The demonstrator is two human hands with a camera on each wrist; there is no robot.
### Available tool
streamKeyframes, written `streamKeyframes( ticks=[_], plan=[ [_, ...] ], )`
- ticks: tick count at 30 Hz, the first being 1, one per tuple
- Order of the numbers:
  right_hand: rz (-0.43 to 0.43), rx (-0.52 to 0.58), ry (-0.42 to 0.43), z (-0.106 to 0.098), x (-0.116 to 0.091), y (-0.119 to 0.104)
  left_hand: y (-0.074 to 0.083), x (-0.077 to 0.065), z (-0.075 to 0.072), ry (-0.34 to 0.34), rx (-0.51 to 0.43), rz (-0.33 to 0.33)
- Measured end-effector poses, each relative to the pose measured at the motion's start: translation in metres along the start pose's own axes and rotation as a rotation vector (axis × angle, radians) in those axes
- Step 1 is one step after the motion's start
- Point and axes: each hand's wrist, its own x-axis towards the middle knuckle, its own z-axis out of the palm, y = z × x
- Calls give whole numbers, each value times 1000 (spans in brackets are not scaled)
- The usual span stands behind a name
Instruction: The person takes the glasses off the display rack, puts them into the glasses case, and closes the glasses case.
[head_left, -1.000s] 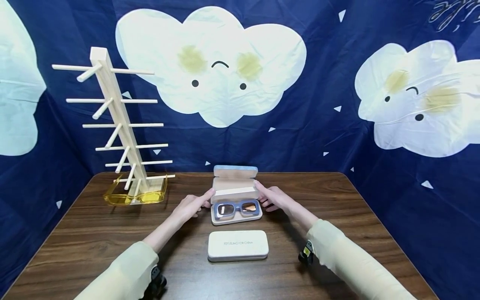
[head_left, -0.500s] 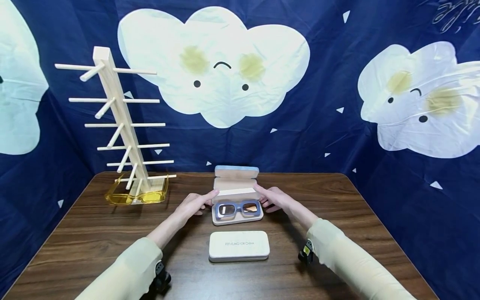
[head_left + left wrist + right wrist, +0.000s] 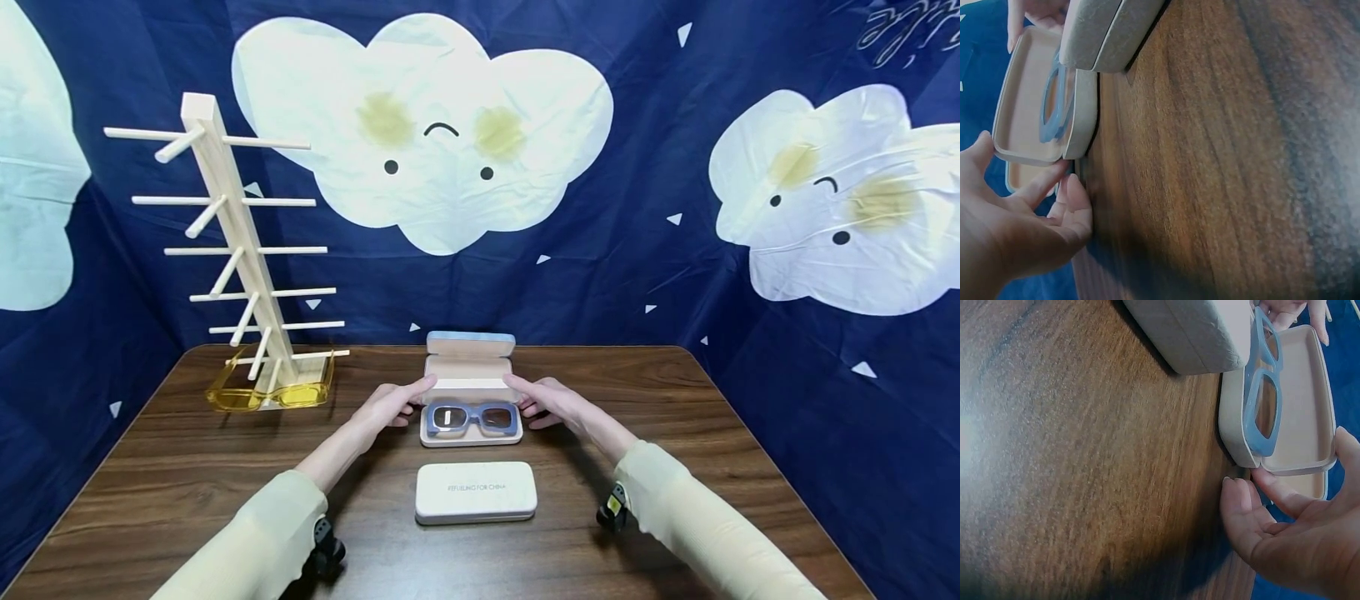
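An eyeglass case [image 3: 471,442] with its lid up lies in the middle of the table, holding blue-framed sunglasses [image 3: 474,412]. My left hand [image 3: 388,406] grips the left end of that lid [image 3: 1022,94], thumb on its upper edge and index finger by the hinge. At the opposite end, my right hand [image 3: 553,400] holds the lid in the same way. Nearer to me sits a closed, pale eyeglass case [image 3: 476,492] with small lettering on top. Directly behind the raised lid stands another opened case [image 3: 471,343], its lower part hidden.
A wooden glasses rack [image 3: 240,208] with several pegs rises at the back left. Yellow glasses [image 3: 303,395] hang low on it. A blue curtain [image 3: 645,250] with cloud prints borders the table's back and sides.
The case with the blue sunglasses has turned slightly, so its front edge now lies level. Both hands have shifted slightly with it and keep their hold on the lid.
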Motion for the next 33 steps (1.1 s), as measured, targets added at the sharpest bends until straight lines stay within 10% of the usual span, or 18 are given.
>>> streamKeyframes(
  ticks=[33],
  plan=[
    [-58,53,-28,0,-3,12,-8,1,-5,-109,109,95]
  ],
)
